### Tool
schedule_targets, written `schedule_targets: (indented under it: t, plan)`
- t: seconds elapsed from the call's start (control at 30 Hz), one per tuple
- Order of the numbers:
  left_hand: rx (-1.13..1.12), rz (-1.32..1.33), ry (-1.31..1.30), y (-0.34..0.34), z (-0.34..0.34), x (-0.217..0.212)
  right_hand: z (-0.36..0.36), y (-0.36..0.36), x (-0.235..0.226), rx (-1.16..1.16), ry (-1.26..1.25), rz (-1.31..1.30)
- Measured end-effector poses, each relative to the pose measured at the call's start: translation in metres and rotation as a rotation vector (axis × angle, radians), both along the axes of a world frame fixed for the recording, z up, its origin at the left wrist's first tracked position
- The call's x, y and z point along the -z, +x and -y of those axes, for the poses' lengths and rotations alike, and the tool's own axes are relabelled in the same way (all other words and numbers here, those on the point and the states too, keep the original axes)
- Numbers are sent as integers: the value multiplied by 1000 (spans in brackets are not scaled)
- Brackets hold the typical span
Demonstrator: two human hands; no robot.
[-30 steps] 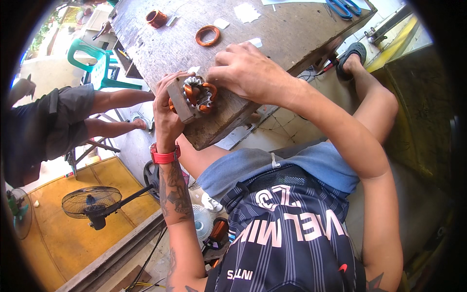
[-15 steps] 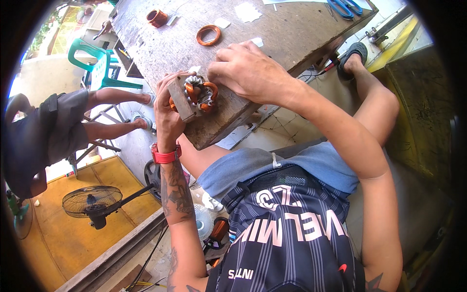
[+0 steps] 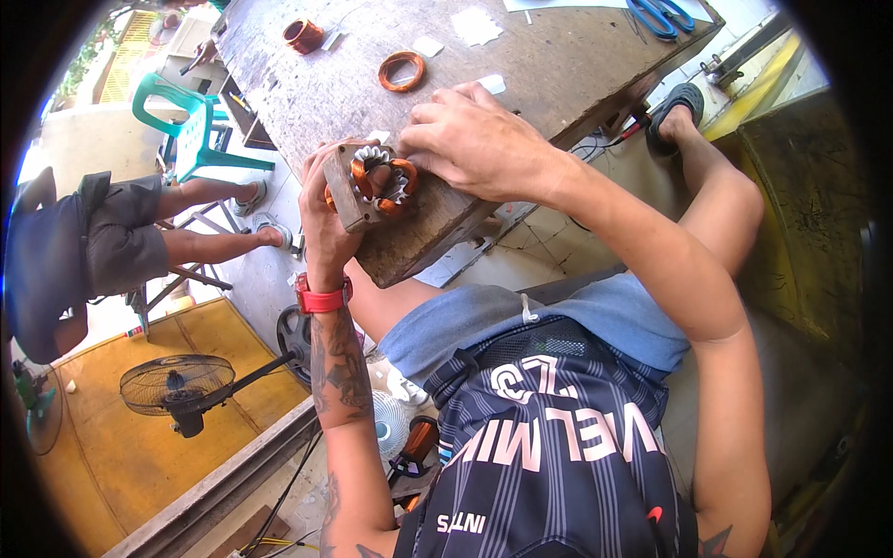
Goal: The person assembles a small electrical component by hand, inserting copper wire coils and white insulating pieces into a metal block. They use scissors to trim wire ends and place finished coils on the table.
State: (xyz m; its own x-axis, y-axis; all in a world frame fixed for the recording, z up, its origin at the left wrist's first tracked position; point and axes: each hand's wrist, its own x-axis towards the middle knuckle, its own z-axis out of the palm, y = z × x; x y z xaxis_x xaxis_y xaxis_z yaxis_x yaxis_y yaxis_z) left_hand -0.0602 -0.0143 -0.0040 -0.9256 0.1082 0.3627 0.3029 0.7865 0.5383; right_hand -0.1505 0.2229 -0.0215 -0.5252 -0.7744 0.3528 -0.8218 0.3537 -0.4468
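My left hand (image 3: 321, 219), a red watch on its wrist, is wrapped round a grey motor stator (image 3: 351, 200) from the left side. Orange copper windings (image 3: 363, 181) and white slot liners ring the stator's round opening. It stands at the near corner of the wooden table. My right hand (image 3: 479, 139) is bent at the stator's right side, fingertips drawn together beside a copper winding. Whatever those fingertips pinch is hidden behind the hand.
On the table (image 3: 344, 93) lie a loose copper wire ring (image 3: 401, 87), a wound copper coil (image 3: 303, 37), white paper pieces (image 3: 476, 26) and blue-handled scissors (image 3: 662, 19). A black fan (image 3: 177, 386), a green chair (image 3: 191, 139) and another person (image 3: 121, 232) are at left.
The stator has turned slightly in my left hand, so its opening shows differently. My right hand has shifted only a little. The other person at left has moved a foot.
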Motion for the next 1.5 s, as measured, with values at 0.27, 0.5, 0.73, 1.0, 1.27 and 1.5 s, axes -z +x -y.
schedule_targets:
  t: [0.27, 0.5, 0.73, 1.0, 1.27, 1.5]
  plan:
    - [22, -12, 11, -5, 3, 0, -2, 0, 1, -11, -69, -38]
    - [-2, 10, 31, -5, 1, 3, -6, 5, 1, 75, -147, -75]
    - [-7, 41, 34, -3, 3, 3, -3, 7, 6, 120, -238, -119]
    - [-15, 42, 86, -1, 3, 3, -6, 5, 3, 64, -125, -113]
    - [-14, 29, 93, -1, 2, 3, -6, 2, -1, -10, -46, -44]
    - [-34, 33, 81, 0, 3, 6, -7, 1, -2, 33, -35, 81]
